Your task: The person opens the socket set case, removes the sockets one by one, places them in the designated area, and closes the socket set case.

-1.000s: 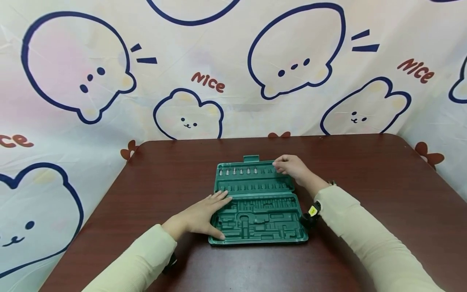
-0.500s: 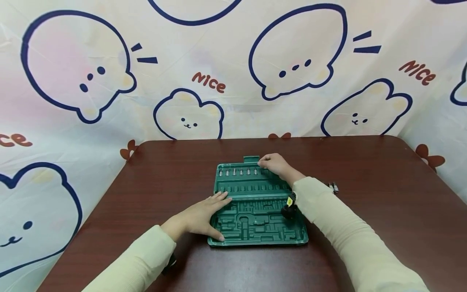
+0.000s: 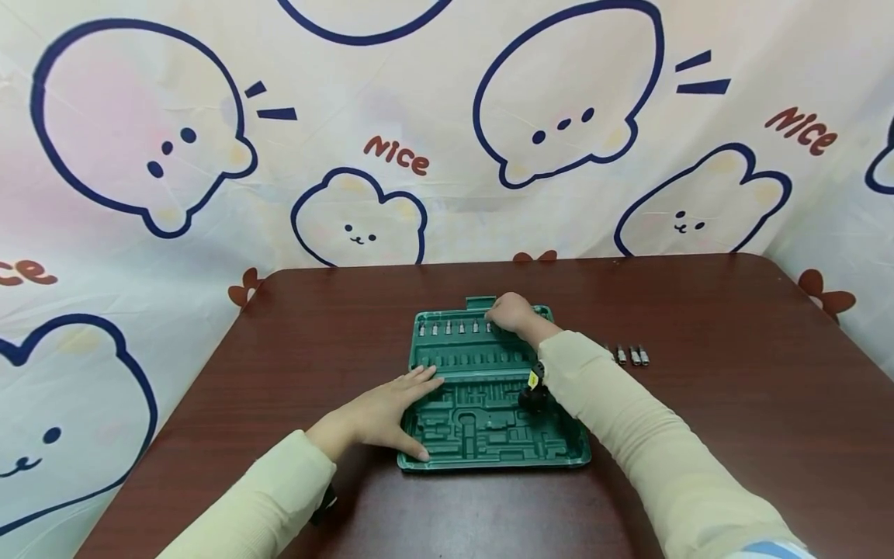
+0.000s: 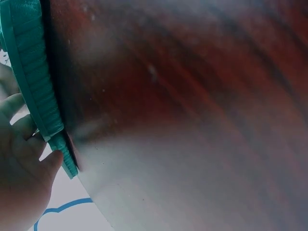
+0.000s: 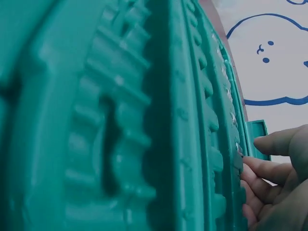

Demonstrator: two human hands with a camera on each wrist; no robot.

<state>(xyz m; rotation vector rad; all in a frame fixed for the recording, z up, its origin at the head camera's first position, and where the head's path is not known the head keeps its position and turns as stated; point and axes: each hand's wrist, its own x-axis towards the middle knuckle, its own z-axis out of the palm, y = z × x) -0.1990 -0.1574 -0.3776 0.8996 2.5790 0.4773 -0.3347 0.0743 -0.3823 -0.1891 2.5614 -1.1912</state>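
A green plastic tool case [image 3: 492, 464] lies unfolded on the table, its moulded slots facing up. Along the far half runs a row of small silver socket-like pieces [image 3: 448, 328]. My left hand [image 3: 377, 407] rests on the case's left edge with fingers spread; the left wrist view shows the thumb against the green side wall [image 4: 36, 72]. Over the row's right end is my right hand [image 3: 513, 312]. In the right wrist view, the index fingertip [image 5: 246, 160] touches the nearest silver piece, while the thumb stands apart from it near the latch [image 5: 259, 132].
Several loose silver pieces [image 3: 635, 356] stand or lie on the brown table [image 3: 726, 404] right of the case, partly behind the right sleeve [image 3: 628, 427]. A printed cloth [image 3: 447, 116] hangs behind the table.
My right hand has moved left along the row to the last silver piece, and the sleeve's shift has uncovered the loose pieces on the table. My left hand has stayed put.
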